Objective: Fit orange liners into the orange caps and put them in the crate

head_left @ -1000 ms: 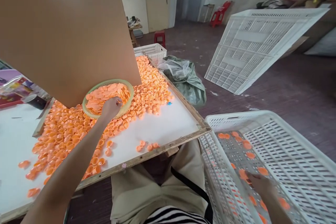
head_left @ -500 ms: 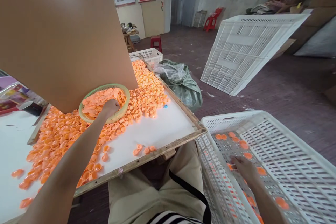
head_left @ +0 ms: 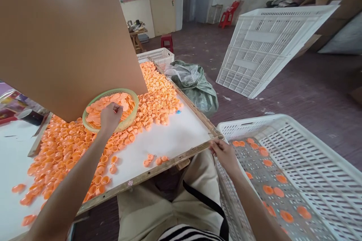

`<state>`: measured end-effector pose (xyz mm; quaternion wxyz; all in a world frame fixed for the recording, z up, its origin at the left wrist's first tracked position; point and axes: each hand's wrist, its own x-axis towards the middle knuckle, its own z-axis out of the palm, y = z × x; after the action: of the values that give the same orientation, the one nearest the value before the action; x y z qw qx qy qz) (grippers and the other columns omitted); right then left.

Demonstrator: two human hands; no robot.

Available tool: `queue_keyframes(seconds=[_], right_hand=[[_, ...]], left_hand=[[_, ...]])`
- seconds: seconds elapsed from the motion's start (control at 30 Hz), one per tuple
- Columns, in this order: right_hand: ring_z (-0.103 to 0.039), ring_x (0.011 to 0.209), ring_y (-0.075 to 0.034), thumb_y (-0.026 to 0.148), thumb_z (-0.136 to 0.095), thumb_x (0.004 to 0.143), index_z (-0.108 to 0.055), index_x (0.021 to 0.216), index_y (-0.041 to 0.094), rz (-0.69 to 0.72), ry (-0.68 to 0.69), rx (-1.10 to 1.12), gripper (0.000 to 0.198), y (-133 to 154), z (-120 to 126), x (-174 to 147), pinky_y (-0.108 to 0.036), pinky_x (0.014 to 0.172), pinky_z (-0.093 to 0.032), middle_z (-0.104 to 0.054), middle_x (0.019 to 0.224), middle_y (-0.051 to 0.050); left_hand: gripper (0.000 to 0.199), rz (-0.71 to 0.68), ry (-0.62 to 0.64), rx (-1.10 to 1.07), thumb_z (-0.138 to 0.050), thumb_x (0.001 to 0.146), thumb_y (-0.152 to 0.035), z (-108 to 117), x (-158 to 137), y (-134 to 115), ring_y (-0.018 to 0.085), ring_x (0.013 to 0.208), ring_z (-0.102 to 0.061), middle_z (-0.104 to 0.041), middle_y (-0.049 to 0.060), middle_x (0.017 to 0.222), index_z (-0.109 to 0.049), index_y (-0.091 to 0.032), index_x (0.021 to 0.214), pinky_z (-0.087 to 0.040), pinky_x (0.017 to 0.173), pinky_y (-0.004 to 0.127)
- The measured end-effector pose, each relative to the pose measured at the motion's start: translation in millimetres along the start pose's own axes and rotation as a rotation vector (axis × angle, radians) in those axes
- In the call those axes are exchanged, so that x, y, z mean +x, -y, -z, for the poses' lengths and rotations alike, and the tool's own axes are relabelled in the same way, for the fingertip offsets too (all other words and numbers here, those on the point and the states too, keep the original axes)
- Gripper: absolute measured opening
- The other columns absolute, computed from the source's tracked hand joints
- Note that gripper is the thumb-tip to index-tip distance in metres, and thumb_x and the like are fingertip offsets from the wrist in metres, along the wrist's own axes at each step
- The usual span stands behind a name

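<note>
Flat orange plastic discs (head_left: 97, 107) fill a round green-rimmed basket (head_left: 135, 115). Over its front part is my left hand (head_left: 111, 116), fingers pinched together; a bit of orange shows between them, apparently the edge of a disc. My right hand (head_left: 224, 154) is closed above the near right corner of the table, beside the wooden edge strip (head_left: 195, 150). Whatever its fingers hold, if anything, is hidden. Many small orange cups (head_left: 68, 158) are heaped around the basket on the white tabletop (head_left: 181, 131). Orange discs (head_left: 287, 216) also lie scattered in the white crate (head_left: 311, 147) at my right.
A large cardboard sheet (head_left: 70, 45) stands behind the basket. Beyond the table's right edge rests a green sack (head_left: 198, 90). Stacked white crates (head_left: 251, 52) lean on the floor farther back. A dark cup (head_left: 32, 116) lies at the left, and red stools (head_left: 166, 41) stand behind.
My right hand has risen out of the white crate and moved left to the table corner. My left hand has lifted slightly from the discs, drawing back and left within the basket.
</note>
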<state>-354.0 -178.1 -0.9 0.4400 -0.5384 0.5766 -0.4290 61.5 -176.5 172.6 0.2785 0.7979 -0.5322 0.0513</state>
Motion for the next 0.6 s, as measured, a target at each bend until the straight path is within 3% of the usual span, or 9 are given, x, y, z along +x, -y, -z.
queue_keyframes(seconds=[0.07,0.2,0.3,0.37,0.43,0.53,0.6], right_hand=[[-0.056,0.055,-0.014,0.065,-0.056,0.075,-0.066,0.083,0.015,-0.045,0.141,0.153,0.052,30,-25,-8,-0.026,0.052,-0.044,-0.065,0.068,-0.006],[-0.053,0.054,-0.01,0.066,-0.058,0.076,-0.068,0.092,0.013,-0.211,0.566,0.468,0.056,84,-70,-19,-0.022,0.05,-0.039,-0.065,0.07,-0.006],[-0.052,0.053,-0.008,0.057,-0.073,0.066,-0.068,0.091,0.012,-0.281,0.775,0.539,0.052,101,-88,-19,-0.02,0.051,-0.038,-0.061,0.065,-0.002],[-0.05,0.052,-0.006,0.049,-0.08,0.059,-0.067,0.09,0.012,-0.292,0.797,0.535,0.05,98,-90,-18,-0.02,0.051,-0.038,-0.06,0.064,0.001],[-0.049,0.05,-0.005,0.046,-0.081,0.058,-0.066,0.092,0.013,-0.288,0.765,0.517,0.05,90,-88,-15,-0.02,0.049,-0.037,-0.059,0.064,0.002],[-0.042,0.044,-0.003,0.045,-0.078,0.061,-0.064,0.093,0.013,-0.254,0.64,0.471,0.047,75,-82,-11,-0.018,0.043,-0.03,-0.055,0.06,0.005],[-0.038,0.04,-0.003,0.043,-0.077,0.063,-0.064,0.091,0.012,-0.245,0.581,0.437,0.043,67,-80,-10,-0.018,0.04,-0.026,-0.053,0.057,0.006]], left_hand=[[0.024,-0.155,-0.023,-0.027,-0.045,0.088,-0.037,-1,-32,-20,0.015,0.069,-0.056,-0.063,0.003,0.079,-0.06,-0.018,0.088,-0.04,0.065,0.025],[0.024,-0.743,0.246,0.03,-0.04,0.094,-0.029,-23,-101,-50,0.018,0.079,-0.058,-0.064,0.007,0.083,-0.062,-0.019,0.092,-0.043,0.073,0.029],[0.023,-1.072,0.302,0.059,-0.037,0.095,-0.019,-43,-133,-54,0.017,0.077,-0.058,-0.063,0.007,0.082,-0.06,-0.018,0.098,-0.043,0.07,0.03],[0.024,-1.091,0.294,0.047,-0.036,0.095,-0.017,-54,-142,-50,0.017,0.077,-0.058,-0.063,0.007,0.084,-0.059,-0.018,0.102,-0.043,0.07,0.031],[0.023,-0.986,0.33,0.025,-0.039,0.095,-0.023,-63,-145,-44,0.019,0.084,-0.059,-0.064,0.008,0.091,-0.057,-0.018,0.109,-0.044,0.074,0.032],[0.031,-0.78,0.493,-0.001,-0.049,0.092,-0.031,-78,-143,-34,0.022,0.095,-0.058,-0.063,0.01,0.103,-0.054,-0.018,0.119,-0.046,0.081,0.035],[0.029,-0.701,0.633,-0.03,-0.052,0.089,-0.028,-90,-141,-28,0.023,0.097,-0.058,-0.063,0.009,0.104,-0.058,-0.019,0.115,-0.045,0.083,0.034]])
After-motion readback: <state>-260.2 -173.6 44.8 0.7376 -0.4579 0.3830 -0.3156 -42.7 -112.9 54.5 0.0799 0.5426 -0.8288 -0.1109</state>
